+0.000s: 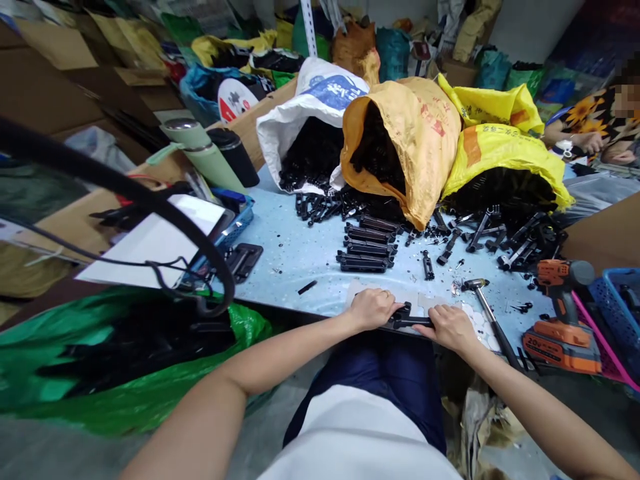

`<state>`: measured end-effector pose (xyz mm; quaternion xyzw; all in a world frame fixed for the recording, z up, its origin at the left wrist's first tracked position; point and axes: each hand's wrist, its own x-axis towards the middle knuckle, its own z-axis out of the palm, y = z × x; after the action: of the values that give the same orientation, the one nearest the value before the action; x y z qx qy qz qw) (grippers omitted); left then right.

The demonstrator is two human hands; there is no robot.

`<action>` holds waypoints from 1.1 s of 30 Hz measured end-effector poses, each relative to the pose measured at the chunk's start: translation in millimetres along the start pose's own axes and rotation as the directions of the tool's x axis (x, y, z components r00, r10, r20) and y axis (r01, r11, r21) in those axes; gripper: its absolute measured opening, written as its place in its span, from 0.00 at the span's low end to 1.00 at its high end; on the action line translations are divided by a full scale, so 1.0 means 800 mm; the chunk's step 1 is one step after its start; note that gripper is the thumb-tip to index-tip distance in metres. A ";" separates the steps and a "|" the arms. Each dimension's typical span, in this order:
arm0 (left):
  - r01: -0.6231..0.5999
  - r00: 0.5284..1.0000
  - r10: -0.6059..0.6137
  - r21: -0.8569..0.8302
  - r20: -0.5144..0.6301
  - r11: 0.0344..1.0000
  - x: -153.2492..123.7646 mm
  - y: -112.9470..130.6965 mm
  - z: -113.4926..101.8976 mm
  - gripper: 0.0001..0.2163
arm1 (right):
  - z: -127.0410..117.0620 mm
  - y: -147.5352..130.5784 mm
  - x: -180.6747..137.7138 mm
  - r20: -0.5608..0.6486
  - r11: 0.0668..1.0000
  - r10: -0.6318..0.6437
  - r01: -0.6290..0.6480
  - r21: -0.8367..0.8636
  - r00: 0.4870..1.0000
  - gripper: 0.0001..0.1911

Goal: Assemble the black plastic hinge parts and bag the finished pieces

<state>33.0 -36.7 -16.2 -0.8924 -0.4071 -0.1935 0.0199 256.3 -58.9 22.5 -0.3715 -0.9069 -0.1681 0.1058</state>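
Observation:
At the table's near edge, both my hands grip a black plastic part with a long, narrow body. My left hand is closed on its left end, and my right hand pinches its right end between thumb and fingers. Beyond them lies a row of similar long black parts, set side by side. A small black piece and a short black strip rest on the blue table. To the right of my right hand is a hammer with a dark handle.
A cordless drill stands at the right beside a blue basket. White, orange and yellow sacks spill black parts across the back. A green bag hangs at the left, under a black cable. Another person's hands are at far right.

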 end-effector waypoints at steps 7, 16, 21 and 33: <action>-0.183 0.978 0.178 -0.040 -0.107 0.982 -0.027 -0.010 -0.055 0.24 | -0.027 -0.007 0.018 -0.077 0.979 -0.105 0.117 0.166 0.991 0.30; -0.315 0.941 0.160 -0.603 -0.298 0.733 -0.063 0.050 -0.098 0.28 | -0.083 -0.060 0.021 -0.171 0.507 -0.241 0.274 0.817 0.955 0.31; -0.434 0.885 0.187 -0.608 -0.427 0.665 -0.067 0.100 -0.073 0.33 | -0.025 -0.121 0.002 -0.363 0.430 0.089 0.292 0.854 0.928 0.35; -0.107 0.990 0.109 0.035 -0.089 0.994 -0.038 -0.043 0.002 0.26 | 0.075 -0.035 -0.002 -0.232 0.660 0.717 -0.532 0.531 0.657 0.15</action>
<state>-10.3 -35.4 -32.8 -0.9031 -0.3596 -0.2262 0.0621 233.5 -55.7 -39.3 -0.5900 -0.6844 0.0020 0.4283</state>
